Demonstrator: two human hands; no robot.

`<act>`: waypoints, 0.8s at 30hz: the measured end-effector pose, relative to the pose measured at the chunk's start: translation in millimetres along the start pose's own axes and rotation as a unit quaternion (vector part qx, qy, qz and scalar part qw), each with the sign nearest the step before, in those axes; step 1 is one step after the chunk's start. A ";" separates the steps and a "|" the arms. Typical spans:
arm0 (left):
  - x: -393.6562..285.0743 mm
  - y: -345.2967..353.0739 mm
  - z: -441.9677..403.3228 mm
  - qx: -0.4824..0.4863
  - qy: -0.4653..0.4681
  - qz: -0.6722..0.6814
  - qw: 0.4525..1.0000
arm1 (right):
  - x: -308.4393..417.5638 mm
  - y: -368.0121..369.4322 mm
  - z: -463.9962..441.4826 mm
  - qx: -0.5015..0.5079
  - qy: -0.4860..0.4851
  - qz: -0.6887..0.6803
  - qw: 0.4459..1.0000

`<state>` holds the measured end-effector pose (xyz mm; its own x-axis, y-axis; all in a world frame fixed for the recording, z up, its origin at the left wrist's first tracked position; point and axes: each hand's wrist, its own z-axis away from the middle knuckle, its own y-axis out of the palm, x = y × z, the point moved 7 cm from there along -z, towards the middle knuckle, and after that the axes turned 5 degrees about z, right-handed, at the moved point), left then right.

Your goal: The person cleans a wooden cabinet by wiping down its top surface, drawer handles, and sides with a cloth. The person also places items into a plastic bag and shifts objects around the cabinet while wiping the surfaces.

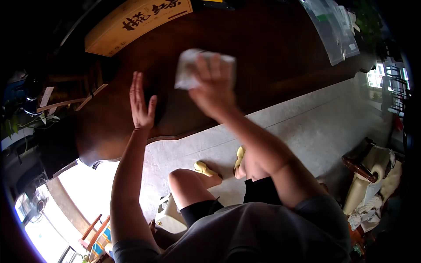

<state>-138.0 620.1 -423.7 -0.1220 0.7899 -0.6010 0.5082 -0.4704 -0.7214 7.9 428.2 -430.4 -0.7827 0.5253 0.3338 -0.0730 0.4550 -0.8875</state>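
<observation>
My right hand (pixel 212 85) lies over a white cloth (pixel 184 72) on the dark brown wooden tabletop (pixel 267 48), its fingers pressing the cloth down. Hand and cloth are a little blurred by motion. To the left, my left hand (pixel 141 103) is held edge-on near the table's front edge, fingers straight and together, thumb apart, with nothing in it. Whether it touches the wood I cannot tell.
A long cardboard box (pixel 138 24) with printed characters stands at the back left. Clear plastic bags (pixel 335 35) lie at the right end. A wooden frame (pixel 72 103) sits at the left. An armchair (pixel 366 175) stands on the grey floor (pixel 302 114) at the right.
</observation>
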 end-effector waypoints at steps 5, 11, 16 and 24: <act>13.6 -6.7 7.8 -0.071 0.018 0.158 0.985 | 133.9 64.5 -21.0 0.061 -0.109 -0.036 0.991; 12.8 -12.3 15.6 -0.063 0.035 0.048 0.996 | 106.9 55.1 -15.6 0.045 -0.091 -0.009 0.995; 10.4 11.4 12.8 0.007 0.064 -0.144 0.987 | -108.7 -48.0 55.7 -0.140 -0.010 -0.012 0.990; -2.7 27.1 10.9 0.085 0.069 -0.192 0.975 | -318.4 -169.0 143.0 -0.364 0.163 0.194 0.896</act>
<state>-133.2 600.9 -445.4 -0.1544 0.9604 -0.2321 0.2971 -0.1789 -0.9379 181.1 81.2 -432.1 -0.4315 0.8736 0.2249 0.6812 0.4790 -0.5536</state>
